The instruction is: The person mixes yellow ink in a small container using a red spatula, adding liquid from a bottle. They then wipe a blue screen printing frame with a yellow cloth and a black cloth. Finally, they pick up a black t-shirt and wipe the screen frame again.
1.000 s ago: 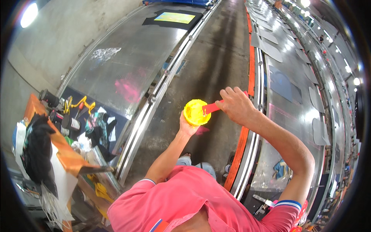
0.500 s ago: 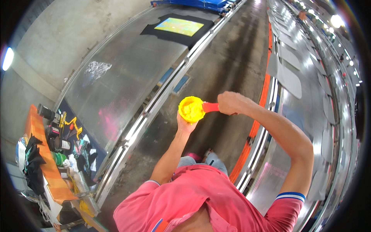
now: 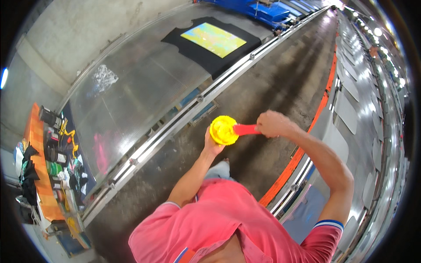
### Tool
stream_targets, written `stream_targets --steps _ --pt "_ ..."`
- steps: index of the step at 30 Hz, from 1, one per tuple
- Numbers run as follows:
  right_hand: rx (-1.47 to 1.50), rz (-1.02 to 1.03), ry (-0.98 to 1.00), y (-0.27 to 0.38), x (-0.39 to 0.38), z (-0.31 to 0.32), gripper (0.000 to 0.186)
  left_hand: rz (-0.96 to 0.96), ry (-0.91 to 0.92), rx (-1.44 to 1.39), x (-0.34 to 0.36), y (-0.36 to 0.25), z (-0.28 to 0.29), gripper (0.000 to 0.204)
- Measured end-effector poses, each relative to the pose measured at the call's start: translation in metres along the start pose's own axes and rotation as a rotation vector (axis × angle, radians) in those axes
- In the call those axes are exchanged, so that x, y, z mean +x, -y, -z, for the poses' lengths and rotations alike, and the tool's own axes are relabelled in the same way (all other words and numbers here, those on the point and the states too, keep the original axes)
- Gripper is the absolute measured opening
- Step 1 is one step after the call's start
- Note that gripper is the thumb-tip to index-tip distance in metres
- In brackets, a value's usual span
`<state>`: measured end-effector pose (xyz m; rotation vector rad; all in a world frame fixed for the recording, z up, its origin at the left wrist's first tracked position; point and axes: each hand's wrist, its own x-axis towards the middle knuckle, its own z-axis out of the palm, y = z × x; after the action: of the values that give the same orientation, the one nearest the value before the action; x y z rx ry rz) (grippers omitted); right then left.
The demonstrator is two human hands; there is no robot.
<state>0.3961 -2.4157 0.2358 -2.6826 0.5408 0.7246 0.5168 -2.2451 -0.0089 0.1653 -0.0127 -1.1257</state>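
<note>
In front of me my left hand (image 3: 213,144) is closed around a tub of thick yellow paste (image 3: 224,130), gripping it from the near left side. Yellow paste coats the tub's rim. My right hand (image 3: 274,124) is closed on the handle of a red spatula (image 3: 248,129), to the right of the tub. The spatula's far end reaches into the yellow paste, which hides its tip. Both hands are held over the floor between two long tables.
On the left metal table (image 3: 144,79) lies a black shirt piece (image 3: 199,57) with a yellow printed panel (image 3: 213,39). Jars and rags crowd an orange shelf (image 3: 40,175) at the left. Grey boards (image 3: 346,117) line the right-hand table. A blue machine (image 3: 267,13) stands at the far end.
The view has shifted, with the black shirt piece appearing larger. My hands, still holding the tub and spatula, sit slightly right and lower; more of the spatula's red handle shows.
</note>
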Motion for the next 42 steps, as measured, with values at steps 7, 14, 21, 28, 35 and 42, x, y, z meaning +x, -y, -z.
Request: stream_targets --steps 7,14,21,28,35,42 --pt "-0.673 0.426 -0.324 -0.049 0.054 0.067 0.010 -0.051 -0.013 -0.030 0.094 0.019 0.002 0.055" --pt "-1.007 1.120 -0.631 -0.073 0.131 0.123 0.006 -0.229 -0.134 -0.117 0.162 0.043 0.009 0.055" --pt "-1.000 0.959 -0.320 -0.100 0.195 0.157 0.011 -0.544 -0.142 -0.039 0.194 0.057 -0.002 0.045" --pt "-0.469 0.504 0.501 -0.094 0.219 0.163 0.017 -0.918 -0.313 -0.047 0.188 0.065 -0.013 0.047" --pt "-0.068 0.449 0.747 -0.119 0.242 0.131 0.031 -1.020 -0.427 -0.142 0.160 0.087 0.010 0.055" --pt "-0.355 0.664 0.589 -0.095 0.237 0.137 0.030 -1.091 -0.412 -0.143 0.121 0.092 0.000 0.054"
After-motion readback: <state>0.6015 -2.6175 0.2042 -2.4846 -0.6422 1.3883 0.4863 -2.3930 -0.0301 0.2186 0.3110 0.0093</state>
